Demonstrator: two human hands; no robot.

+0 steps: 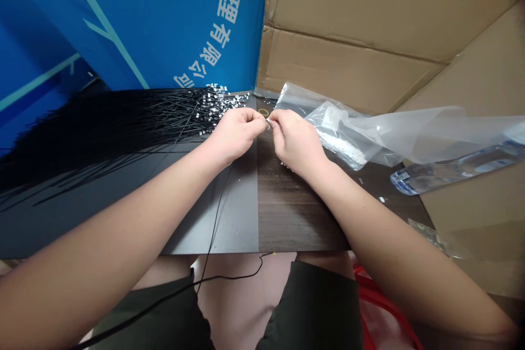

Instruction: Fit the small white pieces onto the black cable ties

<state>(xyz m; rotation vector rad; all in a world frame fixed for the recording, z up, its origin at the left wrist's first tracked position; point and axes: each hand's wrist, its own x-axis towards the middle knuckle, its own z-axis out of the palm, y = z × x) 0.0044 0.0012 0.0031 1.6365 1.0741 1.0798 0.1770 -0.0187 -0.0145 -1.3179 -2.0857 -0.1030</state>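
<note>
My left hand (240, 130) is closed in a pinch over the table. A thin black cable (216, 213) hangs from beneath it and runs down over the table's front edge. My right hand (296, 139) is also closed, its fingertips nearly meeting those of the left. Between them shows a small white and dark piece, seemingly a connector (268, 121) at the cable's end; the fingers hide most of it. Left of my hands lies a large bundle of black cables (135, 115), whose tips carry many small white connectors (215, 104).
Clear plastic bags (348, 126), one holding small white parts, lie at the right. A clear plastic bottle (455, 172) rests on its side beyond them. Cardboard (348, 65) and a blue panel (164, 22) stand behind the table (287, 219). Another black cord (164, 306) crosses my lap.
</note>
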